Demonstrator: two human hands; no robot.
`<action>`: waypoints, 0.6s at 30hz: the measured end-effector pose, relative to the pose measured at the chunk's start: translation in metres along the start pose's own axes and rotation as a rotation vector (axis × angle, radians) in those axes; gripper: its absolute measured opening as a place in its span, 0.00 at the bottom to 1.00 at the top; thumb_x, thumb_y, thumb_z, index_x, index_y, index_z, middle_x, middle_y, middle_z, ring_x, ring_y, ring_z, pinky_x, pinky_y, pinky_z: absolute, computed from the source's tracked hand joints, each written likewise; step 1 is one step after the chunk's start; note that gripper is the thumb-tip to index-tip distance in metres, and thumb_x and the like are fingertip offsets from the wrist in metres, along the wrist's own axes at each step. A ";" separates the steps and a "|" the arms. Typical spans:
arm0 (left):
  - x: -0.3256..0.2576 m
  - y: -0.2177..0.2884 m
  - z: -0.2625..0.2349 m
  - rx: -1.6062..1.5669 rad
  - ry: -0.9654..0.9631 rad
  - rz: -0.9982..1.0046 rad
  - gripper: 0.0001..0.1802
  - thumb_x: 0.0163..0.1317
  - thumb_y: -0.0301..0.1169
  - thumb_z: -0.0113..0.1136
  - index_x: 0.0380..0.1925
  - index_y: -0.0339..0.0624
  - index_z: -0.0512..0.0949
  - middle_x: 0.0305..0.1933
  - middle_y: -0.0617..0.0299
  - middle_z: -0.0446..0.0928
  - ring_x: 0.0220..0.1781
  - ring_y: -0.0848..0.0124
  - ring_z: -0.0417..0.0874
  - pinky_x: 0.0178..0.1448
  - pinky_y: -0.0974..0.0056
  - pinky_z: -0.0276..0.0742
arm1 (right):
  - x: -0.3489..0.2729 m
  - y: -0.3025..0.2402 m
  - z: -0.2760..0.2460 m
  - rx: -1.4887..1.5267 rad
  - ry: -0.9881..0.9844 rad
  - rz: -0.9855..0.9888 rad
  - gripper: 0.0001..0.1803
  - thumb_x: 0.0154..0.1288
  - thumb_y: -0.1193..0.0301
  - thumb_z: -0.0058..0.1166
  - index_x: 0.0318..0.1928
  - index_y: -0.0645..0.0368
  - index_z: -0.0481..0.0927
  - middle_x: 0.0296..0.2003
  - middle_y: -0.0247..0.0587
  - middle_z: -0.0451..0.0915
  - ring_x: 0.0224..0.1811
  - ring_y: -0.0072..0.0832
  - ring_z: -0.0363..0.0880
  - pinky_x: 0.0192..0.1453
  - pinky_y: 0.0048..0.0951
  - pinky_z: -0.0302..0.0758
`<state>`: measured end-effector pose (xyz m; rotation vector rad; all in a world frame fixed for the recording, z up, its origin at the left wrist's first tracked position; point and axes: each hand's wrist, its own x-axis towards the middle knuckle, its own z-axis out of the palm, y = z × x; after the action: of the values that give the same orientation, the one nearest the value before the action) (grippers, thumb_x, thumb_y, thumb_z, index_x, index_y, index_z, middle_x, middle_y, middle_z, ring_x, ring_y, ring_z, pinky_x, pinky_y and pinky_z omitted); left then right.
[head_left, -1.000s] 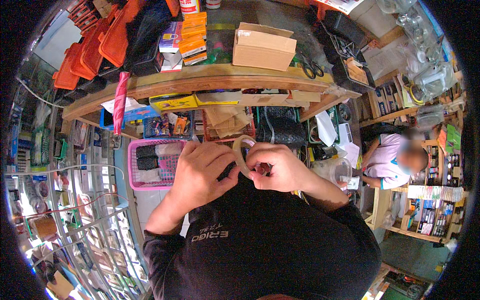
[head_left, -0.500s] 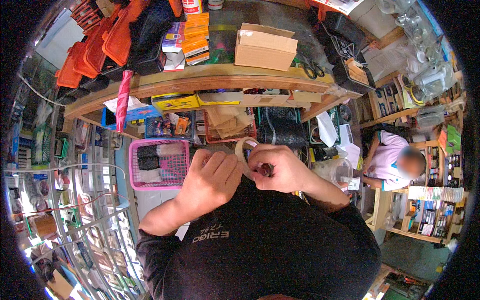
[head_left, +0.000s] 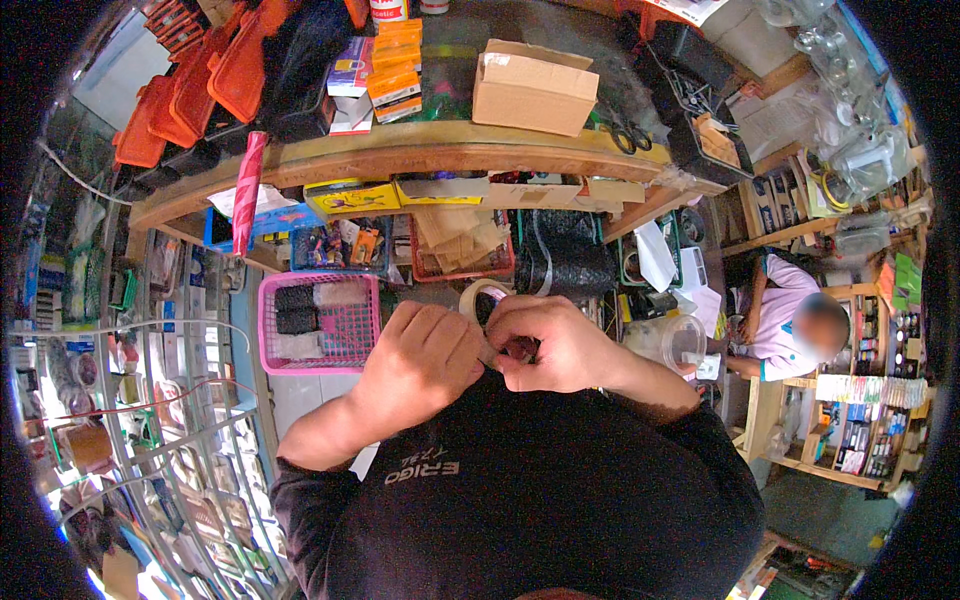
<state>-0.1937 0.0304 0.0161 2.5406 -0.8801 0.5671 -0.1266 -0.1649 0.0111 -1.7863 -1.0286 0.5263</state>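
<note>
- While the tape roll (head_left: 468,301), a pale ring, is held up just right of the pink basket (head_left: 350,328), the right hand (head_left: 555,342) is clamped on it.
- Between that basket and the roll, the left hand (head_left: 425,350) is curled, knuckles up, close beside the right; its fingertips are hidden, so I cannot tell whether it grips too.
- Work on the roll looks under way, I judge: it is in hand, but no loose strip shows, and how much remains I cannot tell.
- Beyond the basket runs the wooden counter (head_left: 420,155), bearing orange packets (head_left: 396,75), and farther to the basket's right a cardboard box (head_left: 535,95) and scissors (head_left: 630,138).
- Well right of the basket, a person (head_left: 775,310) is beside wooden shelves (head_left: 830,472); left of it stands a metal grille (head_left: 185,451).
</note>
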 end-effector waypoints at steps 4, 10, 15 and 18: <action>-0.001 -0.004 0.003 -0.050 0.051 0.023 0.15 0.37 0.31 0.65 0.27 0.38 0.74 0.27 0.59 0.71 0.30 0.61 0.75 0.35 0.58 0.70 | -0.001 -0.003 0.001 0.011 0.001 -0.033 0.11 0.46 0.72 0.63 0.29 0.63 0.75 0.26 0.44 0.74 0.27 0.39 0.77 0.30 0.36 0.73; -0.001 -0.008 0.002 -0.198 0.077 -0.014 0.15 0.37 0.30 0.65 0.27 0.38 0.74 0.27 0.59 0.72 0.29 0.60 0.75 0.33 0.58 0.70 | -0.001 0.000 0.003 0.016 -0.034 -0.031 0.09 0.48 0.76 0.60 0.31 0.64 0.76 0.29 0.41 0.75 0.26 0.30 0.75 0.30 0.28 0.73; -0.004 -0.017 -0.002 -0.249 0.058 -0.150 0.15 0.36 0.26 0.65 0.27 0.39 0.74 0.29 0.58 0.74 0.31 0.58 0.77 0.35 0.57 0.73 | -0.003 0.002 0.002 0.034 -0.099 0.004 0.08 0.48 0.76 0.61 0.30 0.64 0.76 0.28 0.39 0.75 0.24 0.26 0.73 0.27 0.25 0.71; -0.007 -0.020 0.000 -0.322 0.174 -0.220 0.15 0.35 0.26 0.66 0.28 0.41 0.75 0.32 0.58 0.76 0.35 0.58 0.79 0.38 0.58 0.75 | -0.001 0.003 0.002 0.049 -0.033 0.021 0.09 0.47 0.74 0.63 0.28 0.63 0.76 0.25 0.38 0.73 0.23 0.28 0.74 0.26 0.28 0.71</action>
<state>-0.1860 0.0480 0.0082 2.2207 -0.5689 0.5207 -0.1276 -0.1653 0.0078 -1.7518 -1.0119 0.5909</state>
